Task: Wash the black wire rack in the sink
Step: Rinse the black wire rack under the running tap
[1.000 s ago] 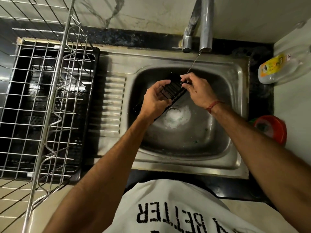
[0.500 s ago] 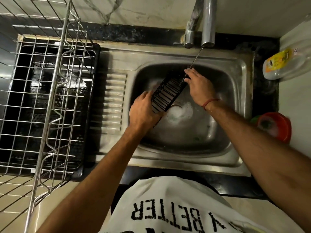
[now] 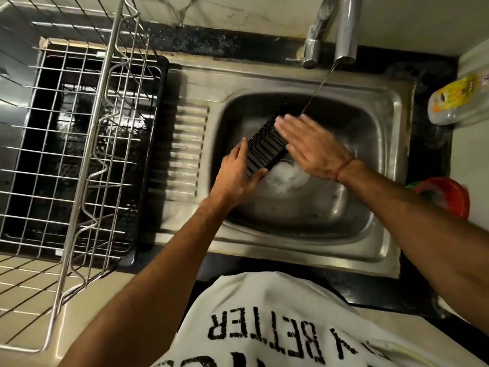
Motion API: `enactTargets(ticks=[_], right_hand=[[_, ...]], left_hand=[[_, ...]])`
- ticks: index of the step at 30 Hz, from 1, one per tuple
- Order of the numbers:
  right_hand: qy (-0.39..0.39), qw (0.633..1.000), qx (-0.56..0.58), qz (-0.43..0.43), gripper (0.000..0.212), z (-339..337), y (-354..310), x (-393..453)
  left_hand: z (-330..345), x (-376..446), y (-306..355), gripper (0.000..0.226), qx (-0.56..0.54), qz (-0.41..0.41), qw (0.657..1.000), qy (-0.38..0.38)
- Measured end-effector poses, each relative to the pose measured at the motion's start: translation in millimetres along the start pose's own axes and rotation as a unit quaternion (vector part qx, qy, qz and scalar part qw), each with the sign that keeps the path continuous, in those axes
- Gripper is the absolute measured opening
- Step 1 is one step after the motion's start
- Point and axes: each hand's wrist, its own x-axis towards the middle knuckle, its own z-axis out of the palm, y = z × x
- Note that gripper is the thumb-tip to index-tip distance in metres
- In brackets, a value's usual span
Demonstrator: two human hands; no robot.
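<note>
Since the earlier frame the right hand [image 3: 315,147] has let go of the far end of the rack and now lies flat across it, and the rack has turned so that its barred face looks up.

The sink [image 3: 391,107] takes the middle of the scene, with its ribbed drainboard on the left. Further left a big steel dish drainer [image 3: 79,144] stands over a black tray. At the far edge the tap [image 3: 346,30] sends a thin stream of water [image 3: 318,88] down onto the far end of the black wire rack [image 3: 267,147]. The rack is held tilted above the basin, its near end lower. Under it lies white foam [image 3: 287,178] around the drain. On the right are a bottle [image 3: 457,99] lying on the counter and a red lid [image 3: 444,197].

I think the main risk is slipping: the rack is wet, maybe soapy, and only one hand really holds it, so a strong rub could push it out and drop it into the basin. The stream hits only one end, so the near part may stay unrinsed.

The left hand [image 3: 238,178] grips the near left edge, thumb [image 3: 260,172] on the near end of the bars and fingers along the side. The right hand is wide, its fingers [image 3: 287,125] straight and blurred, pressing on the bars.
</note>
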Motion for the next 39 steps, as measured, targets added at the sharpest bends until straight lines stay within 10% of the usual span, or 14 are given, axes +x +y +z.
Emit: enactTargets(ticks=[6,10,14,18,22,26,29,33,39], right_hand=[[-0.005,1.0,0.005,0.021,0.065,2.3,-14.5,1.1],[0.029,0.975,0.034,0.216,0.065,2.3,-17.0,5.1],[0.014,0.996,0.02,0.082,0.065,7.7,-24.0,1.8],[0.034,0.964,0.062,0.256,0.067,1.1,-19.6,16.2],[0.021,0.991,0.061,0.115,0.064,6.7,-31.8,21.1],[0.042,0.965,0.087,0.245,0.065,2.3,-35.4,27.3],[0.023,0.991,0.097,0.093,0.062,4.5,-43.0,26.1],[0.037,0.966,0.139,0.215,0.061,2.0,-31.6,25.4],[0.029,0.977,0.168,0.13,0.057,2.0,-30.2,18.2]], left_hand=[[-5.4,18.2,5.2,0.103,-0.03,0.043,0.999,0.013],[-5.4,20.6,14.0,0.104,-0.088,-0.045,0.99,0.098],[-3.0,21.8,23.6,0.094,-0.168,-0.068,0.974,0.133],[-12.6,32.2,30.8,0.098,-0.195,-0.081,0.971,0.114],[-14.7,39.8,33.4,0.104,-0.215,-0.089,0.968,0.096],[-11.4,51.2,30.5,0.077,-0.218,-0.062,0.971,0.081],[-8.7,60.6,31.5,0.065,-0.207,-0.037,0.976,0.061],[-6.0,69.8,41.5,0.066,-0.199,-0.047,0.978,0.044],[-1.2,84.7,52.4,0.066,-0.162,-0.045,0.986,0.004]])
